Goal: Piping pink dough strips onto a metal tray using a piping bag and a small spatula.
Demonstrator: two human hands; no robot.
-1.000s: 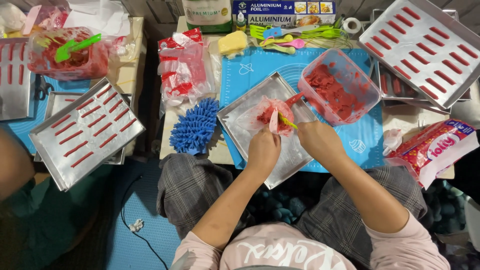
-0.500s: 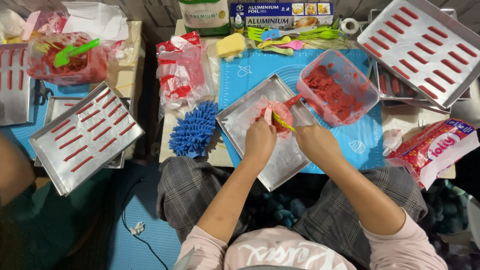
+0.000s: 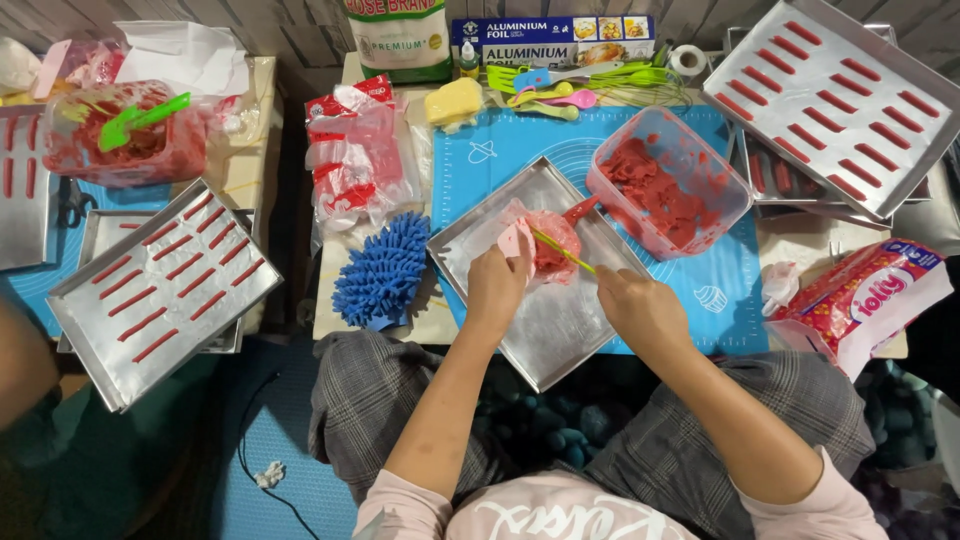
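My left hand (image 3: 497,283) grips a clear plastic bag (image 3: 540,238) partly filled with red paste, held open over a bare metal tray (image 3: 560,320). My right hand (image 3: 637,305) holds a thin yellow-green spatula (image 3: 561,251) whose tip reaches into the bag's mouth. Just beyond, a pink tub (image 3: 668,182) of red paste rests on the blue silicone mat (image 3: 540,140), with a red handle sticking out of it toward the bag.
A blue shaggy cloth (image 3: 385,270) lies left of the tray. Trays with piped red strips (image 3: 160,290) (image 3: 840,95) sit at left and top right. Packets (image 3: 865,295), a foil box (image 3: 555,40), utensils (image 3: 570,85) and a second tub (image 3: 125,135) ring the mat. Another person's arm (image 3: 20,360) is at far left.
My hands and the bag have shifted slightly; the spatula now points into the bag's mouth at a flatter angle. The rest stays put.
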